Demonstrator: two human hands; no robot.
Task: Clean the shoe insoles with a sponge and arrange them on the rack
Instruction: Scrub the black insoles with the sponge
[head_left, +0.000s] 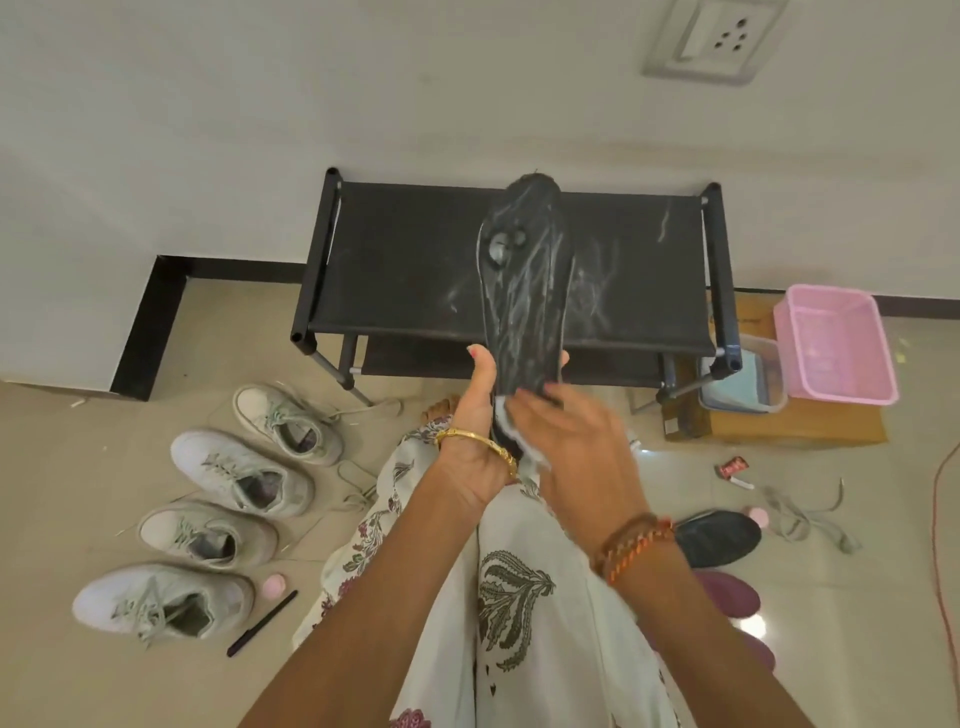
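Sneakers (218, 512), four white ones with pale green laces, lined up on the tiled floor at lower left of the frame; just below them a black pen (262, 622) and a small pink cap (274, 586). Black shoe rack (405, 270) against the wall at centre, top shelf streaked with white marks. Left hand (475, 415) (gold bangle on the wrist) at centre, thumb and fingers wrapped round the lower end of a black insole (524, 280), held upright in front of the rack, surface smeared with white foam. Right hand (576, 452) just beside it, fingers curled over a white sponge (511, 426) pressed against the insole's lower end. Second black insole (719, 538) flat on the floor at lower right. Pink basket (836, 343) at right edge, on a cardboard box (779, 428).
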